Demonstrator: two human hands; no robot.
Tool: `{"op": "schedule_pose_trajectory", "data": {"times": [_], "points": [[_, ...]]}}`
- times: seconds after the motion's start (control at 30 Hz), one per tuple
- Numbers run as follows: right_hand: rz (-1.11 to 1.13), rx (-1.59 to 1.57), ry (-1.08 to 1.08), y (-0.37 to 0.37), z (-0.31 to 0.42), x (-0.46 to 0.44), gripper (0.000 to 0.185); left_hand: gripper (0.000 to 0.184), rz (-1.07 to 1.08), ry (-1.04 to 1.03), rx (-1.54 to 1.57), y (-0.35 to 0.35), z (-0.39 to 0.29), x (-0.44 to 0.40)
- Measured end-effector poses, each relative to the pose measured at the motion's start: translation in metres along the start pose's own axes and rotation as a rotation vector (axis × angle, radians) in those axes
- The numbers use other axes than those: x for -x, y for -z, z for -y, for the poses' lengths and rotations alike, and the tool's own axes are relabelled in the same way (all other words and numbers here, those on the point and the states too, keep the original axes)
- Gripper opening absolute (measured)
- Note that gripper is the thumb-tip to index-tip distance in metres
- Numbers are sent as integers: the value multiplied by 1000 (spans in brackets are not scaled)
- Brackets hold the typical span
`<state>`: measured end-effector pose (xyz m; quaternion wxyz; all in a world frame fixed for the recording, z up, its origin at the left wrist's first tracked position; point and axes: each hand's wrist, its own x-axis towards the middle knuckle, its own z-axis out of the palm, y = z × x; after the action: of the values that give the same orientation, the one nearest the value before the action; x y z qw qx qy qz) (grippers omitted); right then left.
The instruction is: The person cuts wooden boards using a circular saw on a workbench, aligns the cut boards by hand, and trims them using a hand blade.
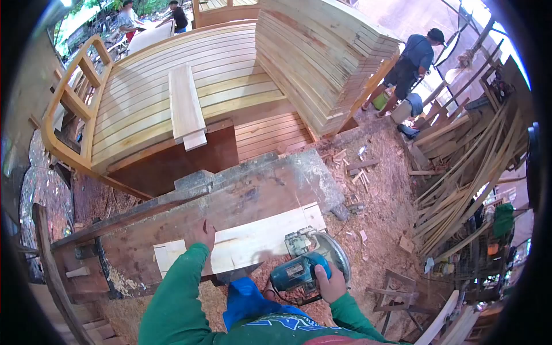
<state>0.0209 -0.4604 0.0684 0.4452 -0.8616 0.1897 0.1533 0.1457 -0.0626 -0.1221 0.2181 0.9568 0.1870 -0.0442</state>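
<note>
Saw handle inside right grip.

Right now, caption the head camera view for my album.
Left hand by a pale board on the workbench, right hand gripping a blue power saw, shavings on the ground.

Board on bench, plank stack behind, seemingly poles right.

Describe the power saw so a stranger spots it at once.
Find the foreground workbench and the pale board on it. Near the board's right end, the right hand grips the saw. Its teal motor stands out against the wood.
</note>
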Motion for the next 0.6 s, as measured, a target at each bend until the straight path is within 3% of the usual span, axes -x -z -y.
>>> {"op": "schedule_pose_trajectory", "data": {"times": [0.23,0.6], "points": [[-45,-14,123,-7,-20,-4,48,58,68,44,-28,10,-9,3],[30,-18,-21,3,3,2,57,58,35,-2,68,-22,14,-4]]}}
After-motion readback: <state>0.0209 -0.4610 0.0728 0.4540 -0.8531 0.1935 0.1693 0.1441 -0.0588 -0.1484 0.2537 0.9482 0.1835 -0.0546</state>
